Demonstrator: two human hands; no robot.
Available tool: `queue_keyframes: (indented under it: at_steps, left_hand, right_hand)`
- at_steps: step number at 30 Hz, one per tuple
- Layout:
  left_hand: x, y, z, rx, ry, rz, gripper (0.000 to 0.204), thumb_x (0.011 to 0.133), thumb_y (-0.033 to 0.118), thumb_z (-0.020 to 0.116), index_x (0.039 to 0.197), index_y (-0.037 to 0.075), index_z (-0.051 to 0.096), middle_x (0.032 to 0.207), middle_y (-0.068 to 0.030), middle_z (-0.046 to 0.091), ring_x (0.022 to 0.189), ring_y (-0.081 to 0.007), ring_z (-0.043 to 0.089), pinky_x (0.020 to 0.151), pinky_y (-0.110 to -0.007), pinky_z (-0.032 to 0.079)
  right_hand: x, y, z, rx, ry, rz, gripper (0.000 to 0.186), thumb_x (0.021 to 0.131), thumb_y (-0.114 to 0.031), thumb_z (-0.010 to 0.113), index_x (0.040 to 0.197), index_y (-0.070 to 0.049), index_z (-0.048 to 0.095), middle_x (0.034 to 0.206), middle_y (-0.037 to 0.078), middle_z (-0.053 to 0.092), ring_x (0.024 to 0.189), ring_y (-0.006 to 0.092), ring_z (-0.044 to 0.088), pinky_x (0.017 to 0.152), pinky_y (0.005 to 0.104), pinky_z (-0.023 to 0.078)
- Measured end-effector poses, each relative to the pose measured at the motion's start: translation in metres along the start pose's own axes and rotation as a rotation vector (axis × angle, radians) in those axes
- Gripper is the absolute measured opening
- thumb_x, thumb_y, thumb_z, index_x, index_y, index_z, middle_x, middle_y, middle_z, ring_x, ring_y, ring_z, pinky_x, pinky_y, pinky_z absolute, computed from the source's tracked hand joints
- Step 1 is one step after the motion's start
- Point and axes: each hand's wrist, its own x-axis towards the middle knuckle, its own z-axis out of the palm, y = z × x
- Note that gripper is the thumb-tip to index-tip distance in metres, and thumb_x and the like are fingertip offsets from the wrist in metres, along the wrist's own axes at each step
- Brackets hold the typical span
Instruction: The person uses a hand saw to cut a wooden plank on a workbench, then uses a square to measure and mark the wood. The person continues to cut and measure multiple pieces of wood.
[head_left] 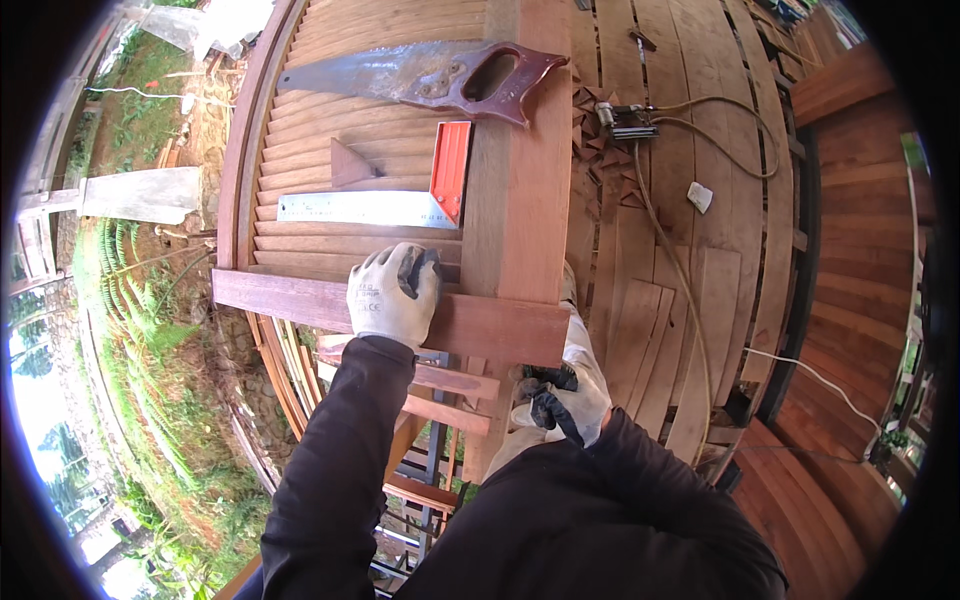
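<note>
- Nearest you, your right hand (562, 398), in a white glove with black fingertips, curls loosely below the near edge of the reddish board (400, 312); whether it grips anything cannot be told.
- Just beyond, your left hand (392, 295) presses flat and open on that board, which lies crosswise over the slatted wooden panel (350, 130).
- Farther out, a try square (400, 195) with a red stock rests on the slats.
- Farthest, a handsaw (430, 78) lies across the panel.
</note>
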Motion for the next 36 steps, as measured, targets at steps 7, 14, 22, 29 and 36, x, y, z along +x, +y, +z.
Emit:
queue_keyframes:
  at_steps: [7, 14, 22, 29, 36]
  left_hand:
    - [0.0, 0.003, -0.001, 0.049, -0.061, -0.064, 0.025, 0.086, 0.021, 0.066, 0.104, 0.004, 0.069, 0.098, -0.0178, 0.07, 0.096, -0.0378, 0.064, 0.088, -0.044, 0.048]
    - [0.0, 0.006, -0.003, 0.06, -0.06, -0.106, 0.03, 0.088, 0.029, 0.066, 0.107, 0.007, 0.07, 0.103, -0.0167, 0.071, 0.1, -0.0373, 0.064, 0.093, -0.044, 0.048]
    - [-0.001, 0.0, 0.002, 0.039, -0.045, -0.077, 0.026, 0.092, 0.035, 0.059, 0.098, 0.011, 0.068, 0.095, -0.0124, 0.071, 0.096, -0.0331, 0.066, 0.088, -0.045, 0.047]
    - [-0.002, -0.002, 0.003, 0.032, -0.026, -0.067, 0.029, 0.09, 0.033, 0.062, 0.102, 0.008, 0.069, 0.097, -0.0148, 0.071, 0.096, -0.0354, 0.066, 0.086, -0.045, 0.05]
    - [-0.003, -0.002, 0.002, 0.041, -0.042, -0.087, 0.028, 0.092, 0.036, 0.059, 0.102, 0.011, 0.068, 0.1, -0.011, 0.072, 0.1, -0.0306, 0.065, 0.091, -0.044, 0.046]
  right_hand:
    - [0.02, 0.042, -0.052, 0.181, -0.151, 0.043, 0.032, 0.101, -0.011, 0.045, 0.131, -0.002, 0.052, 0.102, 0.002, 0.061, 0.071, 0.0139, 0.061, 0.062, 0.0265, 0.051]
    - [-0.011, 0.03, -0.018, -0.106, 0.009, -0.214, 0.03, 0.101, -0.001, 0.044, 0.128, 0.001, 0.057, 0.101, 0.008, 0.068, 0.074, 0.0113, 0.063, 0.061, 0.0245, 0.052]
    - [-0.005, 0.044, -0.026, -0.068, 0.037, -0.248, 0.028, 0.101, -0.001, 0.047, 0.127, -0.006, 0.055, 0.101, 0.007, 0.066, 0.067, 0.0083, 0.056, 0.058, 0.0243, 0.047]
    - [-0.003, 0.051, -0.035, -0.096, -0.035, -0.355, 0.031, 0.101, -0.003, 0.052, 0.132, -0.001, 0.054, 0.101, 0.008, 0.067, 0.07, 0.0114, 0.063, 0.059, 0.0227, 0.049]
    - [-0.004, 0.05, -0.031, -0.075, -0.044, -0.382, 0.032, 0.099, -0.003, 0.057, 0.13, 0.001, 0.056, 0.101, 0.006, 0.066, 0.07, 0.0111, 0.063, 0.058, 0.0224, 0.049]
